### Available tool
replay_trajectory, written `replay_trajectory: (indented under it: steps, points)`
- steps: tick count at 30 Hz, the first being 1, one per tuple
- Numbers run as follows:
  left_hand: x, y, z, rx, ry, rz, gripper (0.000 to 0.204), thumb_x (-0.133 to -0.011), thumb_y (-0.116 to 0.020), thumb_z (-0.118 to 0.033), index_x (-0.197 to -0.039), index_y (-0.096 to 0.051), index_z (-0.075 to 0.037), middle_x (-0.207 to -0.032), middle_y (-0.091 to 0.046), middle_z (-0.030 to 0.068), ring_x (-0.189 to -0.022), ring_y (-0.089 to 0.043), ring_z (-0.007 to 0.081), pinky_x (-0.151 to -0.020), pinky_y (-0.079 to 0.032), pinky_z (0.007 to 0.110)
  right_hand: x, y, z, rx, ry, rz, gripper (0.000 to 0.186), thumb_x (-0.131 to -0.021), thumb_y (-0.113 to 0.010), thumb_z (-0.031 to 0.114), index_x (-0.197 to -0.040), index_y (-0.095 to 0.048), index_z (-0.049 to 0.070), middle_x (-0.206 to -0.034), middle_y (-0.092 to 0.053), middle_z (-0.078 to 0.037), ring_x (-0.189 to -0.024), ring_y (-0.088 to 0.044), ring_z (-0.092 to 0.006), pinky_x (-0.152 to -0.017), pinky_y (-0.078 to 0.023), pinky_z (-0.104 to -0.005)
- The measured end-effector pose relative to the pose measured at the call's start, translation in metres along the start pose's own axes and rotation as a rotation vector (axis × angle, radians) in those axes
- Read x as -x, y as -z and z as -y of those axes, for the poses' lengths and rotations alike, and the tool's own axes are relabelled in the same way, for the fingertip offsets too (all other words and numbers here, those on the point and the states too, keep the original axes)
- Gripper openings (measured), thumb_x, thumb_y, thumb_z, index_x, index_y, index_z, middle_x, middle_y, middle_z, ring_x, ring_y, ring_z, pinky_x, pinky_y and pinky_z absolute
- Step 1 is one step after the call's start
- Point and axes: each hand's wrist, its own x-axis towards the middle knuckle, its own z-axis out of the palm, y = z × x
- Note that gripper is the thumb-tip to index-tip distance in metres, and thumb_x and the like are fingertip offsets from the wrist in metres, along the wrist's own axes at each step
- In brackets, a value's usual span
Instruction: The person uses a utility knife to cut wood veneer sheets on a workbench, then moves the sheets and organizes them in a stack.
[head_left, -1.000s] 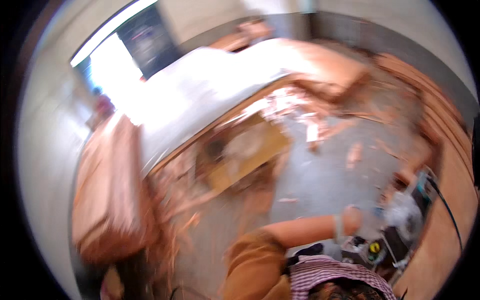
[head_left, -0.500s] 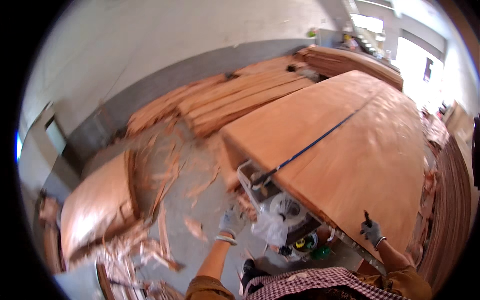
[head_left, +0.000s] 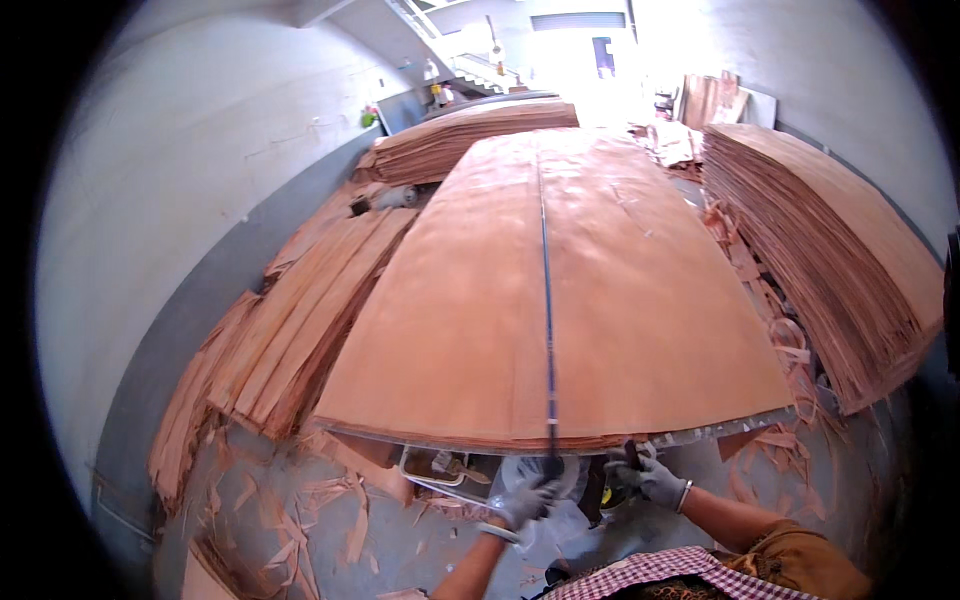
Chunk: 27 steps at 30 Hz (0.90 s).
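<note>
A large stack of thin reddish-brown wood veneer sheets (head_left: 450,330) lies before me. A long dark blue rod or strap (head_left: 549,330) runs lengthwise over it, its black end hanging past the near edge. My left hand (head_left: 523,505), in a grey glove, is just below that black end; its fingers look loosely stretched and hold nothing I can see. Close to the near edge on the right, my gloved right hand (head_left: 660,483) is closed on a small dark hand tool (head_left: 630,455), whose kind is unclear. A clear plastic bag (head_left: 565,525) hangs between the hands.
A white-rimmed tray (head_left: 425,478) with a brush sits under the near edge. More veneer stacks stand on the right (head_left: 810,250), far left (head_left: 470,135) and left (head_left: 310,330). Torn veneer strips (head_left: 290,535) litter the floor. A wall (head_left: 200,190) rises at left.
My view has swung right and now faces down the length of the stack. Both hands have come closer together near the black end, with the dark tool still in my right hand.
</note>
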Motion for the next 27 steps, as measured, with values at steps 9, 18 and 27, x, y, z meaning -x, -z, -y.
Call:
replay_trajectory:
  steps: [9,18,27]
  points:
    - [-0.035,-0.032,0.027,0.028,-0.435,-0.055,0.031,-0.091,-0.056,-0.019,-0.116,-0.058,-0.002,-0.117,-0.061,0.0105,-0.101,-0.06,0.0221,-0.09,-0.048,0.032,0.092,0.088,0.011,-0.138,-0.132,-0.493,0.026,-0.094,-0.054,0.032,-0.103,-0.058,0.008,-0.075,-0.06,-0.002,-0.058,-0.056,-0.0129,-0.054,-0.048,-0.0267]
    - [-0.085,0.058,0.0,-0.775,-0.053,-0.921,0.062,-0.083,-0.052,-0.051,-0.112,-0.06,0.003,-0.133,-0.042,0.0258,-0.122,-0.04,0.0404,-0.1,-0.035,0.043,0.229,0.149,-0.032,0.606,-0.153,-0.887,0.026,-0.084,-0.064,0.031,-0.091,-0.068,0.007,-0.07,-0.062,-0.008,-0.062,-0.061,-0.0216,-0.056,-0.046,-0.0327]
    - [-0.101,0.054,-0.078,-0.703,-0.821,-1.125,0.04,-0.081,-0.062,-0.029,-0.1,-0.06,0.006,-0.106,-0.057,0.0228,-0.094,-0.058,0.0354,-0.087,-0.044,0.043,0.271,0.097,-0.053,1.148,0.004,-0.689,0.027,-0.079,-0.067,0.033,-0.097,-0.067,0.013,-0.081,-0.066,-0.014,-0.071,-0.063,-0.0315,-0.063,-0.048,-0.0381]
